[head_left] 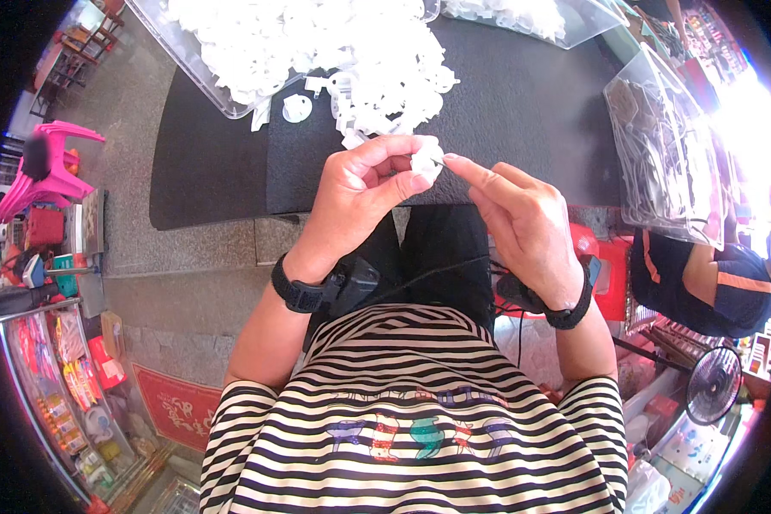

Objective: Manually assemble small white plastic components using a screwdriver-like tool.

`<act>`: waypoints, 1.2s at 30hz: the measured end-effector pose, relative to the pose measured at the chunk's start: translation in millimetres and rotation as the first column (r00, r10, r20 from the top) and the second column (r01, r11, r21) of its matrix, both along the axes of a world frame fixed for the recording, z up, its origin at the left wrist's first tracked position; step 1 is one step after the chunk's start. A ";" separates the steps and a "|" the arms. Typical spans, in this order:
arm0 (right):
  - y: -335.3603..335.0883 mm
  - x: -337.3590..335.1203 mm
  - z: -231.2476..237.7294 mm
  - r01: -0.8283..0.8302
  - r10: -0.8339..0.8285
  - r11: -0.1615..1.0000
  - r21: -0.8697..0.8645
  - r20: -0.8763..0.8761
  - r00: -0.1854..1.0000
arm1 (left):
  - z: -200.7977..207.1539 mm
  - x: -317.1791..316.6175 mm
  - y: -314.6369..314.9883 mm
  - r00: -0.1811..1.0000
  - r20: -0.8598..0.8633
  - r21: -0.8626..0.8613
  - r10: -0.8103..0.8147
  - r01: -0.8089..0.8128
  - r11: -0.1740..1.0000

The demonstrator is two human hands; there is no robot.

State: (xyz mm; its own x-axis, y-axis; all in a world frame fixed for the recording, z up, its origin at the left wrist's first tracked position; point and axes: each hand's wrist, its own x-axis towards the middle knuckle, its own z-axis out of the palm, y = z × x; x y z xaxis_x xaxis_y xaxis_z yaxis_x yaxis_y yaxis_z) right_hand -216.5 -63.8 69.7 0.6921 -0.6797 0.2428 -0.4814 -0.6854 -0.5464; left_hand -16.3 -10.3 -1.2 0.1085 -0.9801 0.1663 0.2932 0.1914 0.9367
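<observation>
My left hand (364, 184) pinches a small white plastic part (427, 159) between thumb and fingers, just above the near edge of the black table. My right hand (522, 218) meets it from the right, index finger stretched toward the part and the other fingers curled. A tiny dark sliver shows between that fingertip and the part; what it is I cannot make out. Beyond my hands lies a heap of similar white plastic parts (394, 81). One round white piece (296, 108) sits apart to its left.
A clear plastic bin (231, 107) full of white parts stands at the far left of the black table (522, 111). On the right, a clear box (660, 146) holds grey cable-like strands. Someone in dark clothing (702, 287) is beside it. Pink stools (60, 163) stand left.
</observation>
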 end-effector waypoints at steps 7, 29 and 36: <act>-5.1 -6.2 11.2 -0.091 0.082 0.993 -0.082 -0.099 0.992 | 4.4 -3.1 -0.6 0.989 0.136 0.006 -0.048 0.048 0.999; -16.6 21.9 -16.7 -0.088 -0.201 0.755 0.650 0.358 0.912 | 4.2 -2.8 -1.9 0.992 0.117 -0.034 -0.054 0.058 0.998; -6.3 3.8 -10.1 -0.021 -0.071 0.965 0.262 0.335 0.939 | 4.5 0.9 -1.7 0.999 -0.047 0.035 -0.017 0.018 0.999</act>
State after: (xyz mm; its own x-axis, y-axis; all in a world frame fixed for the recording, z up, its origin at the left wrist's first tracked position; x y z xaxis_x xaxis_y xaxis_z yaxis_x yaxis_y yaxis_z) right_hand -212.7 -70.1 59.6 0.5814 -0.7662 0.2737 -0.2510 -0.4889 -0.8355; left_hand -15.5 -12.0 3.3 0.0979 -0.9871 0.1268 0.3394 0.1529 0.9281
